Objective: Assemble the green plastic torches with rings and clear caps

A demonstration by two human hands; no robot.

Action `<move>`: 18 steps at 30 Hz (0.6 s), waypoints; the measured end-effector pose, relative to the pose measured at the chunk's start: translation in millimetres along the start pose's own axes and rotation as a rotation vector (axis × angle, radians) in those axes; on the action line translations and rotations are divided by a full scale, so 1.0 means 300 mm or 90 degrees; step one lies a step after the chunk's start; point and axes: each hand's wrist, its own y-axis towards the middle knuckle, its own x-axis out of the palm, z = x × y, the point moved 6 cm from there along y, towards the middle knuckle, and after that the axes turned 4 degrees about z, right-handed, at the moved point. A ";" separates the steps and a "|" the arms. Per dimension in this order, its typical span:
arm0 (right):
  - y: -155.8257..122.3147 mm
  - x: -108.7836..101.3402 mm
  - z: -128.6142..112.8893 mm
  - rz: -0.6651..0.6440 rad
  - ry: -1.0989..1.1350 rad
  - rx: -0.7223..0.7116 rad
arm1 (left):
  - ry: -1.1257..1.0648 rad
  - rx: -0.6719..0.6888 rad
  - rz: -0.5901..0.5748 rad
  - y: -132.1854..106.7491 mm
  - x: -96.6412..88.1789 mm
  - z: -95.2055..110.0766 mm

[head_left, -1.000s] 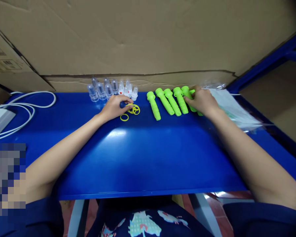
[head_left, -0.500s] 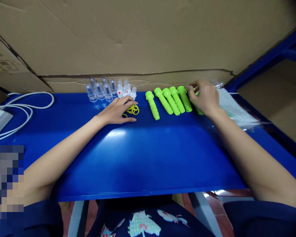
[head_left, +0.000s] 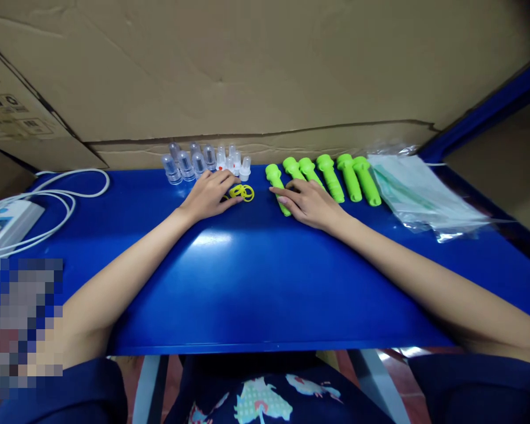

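My left hand (head_left: 209, 194) rests on the table, fingers apart, beside several yellow rings (head_left: 244, 192); its thumb and fingertips are near or against them. Across from it, my right hand (head_left: 315, 203) is open and palm down over the row of green torch-shaped plastic tubes. Its outstretched index finger and thumb lie over the leftmost green tube (head_left: 274, 174), seemingly touching it. That hand partly covers the neighbouring green tubes (head_left: 308, 166). Farther right lie more of them, such as the end green tube (head_left: 367, 181).
Clear domed plastic pieces (head_left: 185, 166) stand behind my left hand, with small translucent white nozzle-like pieces (head_left: 244, 169) beside them. Plastic bags (head_left: 424, 191) lie at the right. A white cable (head_left: 75, 194) loops over a white box (head_left: 20, 221) at the left. Cardboard (head_left: 247, 76) walls the blue table's (head_left: 265, 282) back.
My right hand has moved left from the right end of the green row to the leftmost tube, uncovering the rightmost ones. My left hand stays by the yellow rings. The view has shifted slightly.
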 end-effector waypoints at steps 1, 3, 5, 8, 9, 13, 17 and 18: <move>-0.003 0.006 0.005 0.004 0.006 0.006 | -0.005 0.000 0.004 -0.001 -0.001 0.000; -0.007 0.014 0.011 0.016 0.017 0.018 | -0.009 -0.004 0.013 -0.003 -0.002 0.002; -0.009 0.018 0.012 0.036 0.027 0.028 | -0.012 -0.014 0.024 -0.004 -0.002 0.001; -0.010 0.028 0.013 0.061 0.044 0.035 | -0.008 -0.025 0.041 -0.006 -0.002 0.000; -0.009 0.033 0.014 0.068 0.053 0.035 | -0.004 -0.026 0.048 -0.007 -0.004 -0.001; -0.009 0.041 0.020 0.120 0.081 0.044 | 0.005 -0.049 0.088 -0.012 -0.021 -0.006; -0.010 0.017 0.017 0.169 0.061 0.051 | 0.019 -0.031 0.116 -0.012 -0.041 0.003; -0.010 0.007 0.015 0.179 0.050 0.053 | 0.021 -0.019 0.117 -0.012 -0.043 0.007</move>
